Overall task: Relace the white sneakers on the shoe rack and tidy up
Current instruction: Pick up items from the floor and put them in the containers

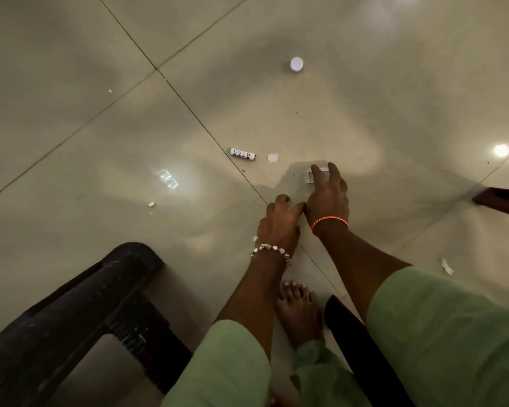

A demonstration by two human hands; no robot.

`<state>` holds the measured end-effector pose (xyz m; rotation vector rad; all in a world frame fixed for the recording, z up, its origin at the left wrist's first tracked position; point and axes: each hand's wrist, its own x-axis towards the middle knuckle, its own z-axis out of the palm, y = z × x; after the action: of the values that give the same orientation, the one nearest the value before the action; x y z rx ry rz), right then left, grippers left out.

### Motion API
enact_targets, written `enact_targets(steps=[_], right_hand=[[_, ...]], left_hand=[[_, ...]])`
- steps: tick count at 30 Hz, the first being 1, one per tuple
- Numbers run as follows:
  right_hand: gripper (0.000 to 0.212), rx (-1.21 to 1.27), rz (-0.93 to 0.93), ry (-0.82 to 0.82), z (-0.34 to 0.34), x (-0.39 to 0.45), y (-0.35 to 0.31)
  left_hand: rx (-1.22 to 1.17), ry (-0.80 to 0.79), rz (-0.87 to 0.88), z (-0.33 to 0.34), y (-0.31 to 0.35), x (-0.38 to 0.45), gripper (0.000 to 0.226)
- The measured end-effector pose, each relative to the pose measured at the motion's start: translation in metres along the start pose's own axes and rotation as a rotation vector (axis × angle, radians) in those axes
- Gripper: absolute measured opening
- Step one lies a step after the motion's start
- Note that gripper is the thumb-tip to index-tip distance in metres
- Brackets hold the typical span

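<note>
1. Head view: the right hand (327, 198) is reaching down to the floor (100, 113), its straight fingers pressing a small white card (309, 174), probably to gather litter.
2. The left hand (279, 221) is resting its loosely curled fingers beside it, holding nothing visible.
3. A battery (242, 154) and a white cap (296, 64) are lying apart.
4. The sneakers are not showing.
</note>
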<state>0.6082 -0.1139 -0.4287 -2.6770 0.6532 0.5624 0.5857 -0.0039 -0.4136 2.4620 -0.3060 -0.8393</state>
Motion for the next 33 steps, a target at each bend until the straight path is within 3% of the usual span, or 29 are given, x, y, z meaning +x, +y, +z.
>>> enact_targets(steps=[6, 10, 18, 21, 25, 29, 33], right_hand=[[0.055, -0.045, -0.035, 0.095, 0.01, 0.014, 0.005], [0.044, -0.042, -0.036, 0.095, 0.009, 0.011, 0.0], [0.043, 0.194, -0.231, 0.041, -0.084, -0.064, -0.057], [0.043, 0.233, -0.327, 0.022, -0.133, -0.101, -0.087], [0.041, 0.364, -0.594, 0.052, -0.212, -0.178, -0.144], [0.04, 0.427, -0.734, 0.066, -0.269, -0.224, -0.18], [0.036, 0.427, -0.808, 0.026, -0.303, -0.26, -0.202]], left_hand=[[-0.031, 0.09, -0.007, 0.024, -0.01, 0.012, 0.028], [-0.143, 0.167, -0.076, 0.013, -0.013, 0.01, 0.032], [-0.259, 0.324, -0.28, -0.084, 0.019, -0.077, 0.027], [-0.293, 0.454, -0.312, -0.13, 0.05, -0.119, 0.029], [-0.334, 0.677, -0.378, -0.209, 0.089, -0.201, 0.032], [-0.318, 0.963, -0.523, -0.258, 0.12, -0.262, 0.033], [-0.24, 1.122, -0.59, -0.281, 0.135, -0.311, 0.025]])
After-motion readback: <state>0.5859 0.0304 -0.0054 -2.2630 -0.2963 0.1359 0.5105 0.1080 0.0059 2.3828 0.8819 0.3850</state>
